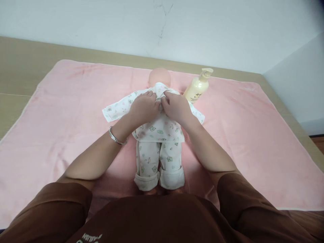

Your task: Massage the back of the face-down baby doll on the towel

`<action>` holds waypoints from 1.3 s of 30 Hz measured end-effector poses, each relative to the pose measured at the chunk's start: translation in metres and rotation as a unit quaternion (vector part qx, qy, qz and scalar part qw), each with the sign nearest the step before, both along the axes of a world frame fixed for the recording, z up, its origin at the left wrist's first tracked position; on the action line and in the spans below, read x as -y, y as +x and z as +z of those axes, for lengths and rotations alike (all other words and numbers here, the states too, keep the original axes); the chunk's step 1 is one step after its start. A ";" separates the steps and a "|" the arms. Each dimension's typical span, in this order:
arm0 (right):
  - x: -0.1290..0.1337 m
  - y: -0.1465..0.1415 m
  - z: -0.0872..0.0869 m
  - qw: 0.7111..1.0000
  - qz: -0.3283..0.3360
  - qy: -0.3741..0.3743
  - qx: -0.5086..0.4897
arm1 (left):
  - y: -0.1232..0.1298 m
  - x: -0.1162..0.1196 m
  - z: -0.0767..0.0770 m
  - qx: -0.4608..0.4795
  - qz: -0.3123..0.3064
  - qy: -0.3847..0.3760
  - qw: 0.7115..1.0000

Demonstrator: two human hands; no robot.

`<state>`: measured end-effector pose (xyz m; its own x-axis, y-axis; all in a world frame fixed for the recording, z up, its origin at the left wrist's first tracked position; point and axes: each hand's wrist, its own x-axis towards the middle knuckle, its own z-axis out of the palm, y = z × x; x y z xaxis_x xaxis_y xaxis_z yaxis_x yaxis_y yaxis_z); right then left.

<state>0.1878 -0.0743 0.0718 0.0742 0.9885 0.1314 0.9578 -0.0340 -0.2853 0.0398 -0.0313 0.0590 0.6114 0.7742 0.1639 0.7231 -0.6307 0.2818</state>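
A baby doll (160,76) lies on its back or front, which I cannot tell, with its bald head away from me. It wears a white printed shirt (162,131) and matching pants (149,158) with rolled cuffs. My left hand (144,106), below a silver bangle, is closed on the shirt's upper middle, just under the neck. Right beside it, my right hand (176,106) pinches the same part of the cloth. The fingertips of both nearly meet, and whatever small fastening may be between them is hidden. The shirt's sleeves spread out to both sides.
A pale yellow pump bottle (196,89) leans or stands tilted in view by the doll's right-side sleeve. Under everything lies a pink blanket (253,141) on a wooden table (22,54). A white wall (101,27) rises behind the table's far edge.
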 end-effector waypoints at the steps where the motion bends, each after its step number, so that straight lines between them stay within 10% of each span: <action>1: 0.005 -0.005 0.002 1.000 -0.008 -0.004 0.013 | -0.001 -0.004 -0.001 0.003 0.004 -0.007 1.000; 7: 0.019 -0.015 0.010 1.000 0.020 -0.022 0.004 | -0.005 -0.022 -0.005 0.030 0.055 -0.050 0.997; 17: -0.015 0.007 -0.016 0.999 0.038 0.025 -0.017 | 0.004 0.017 0.007 -0.052 0.072 0.009 0.996; 39: 0.009 -0.010 -0.002 0.997 0.007 0.021 0.072 | -0.002 -0.018 -0.016 0.020 0.056 -0.014 0.998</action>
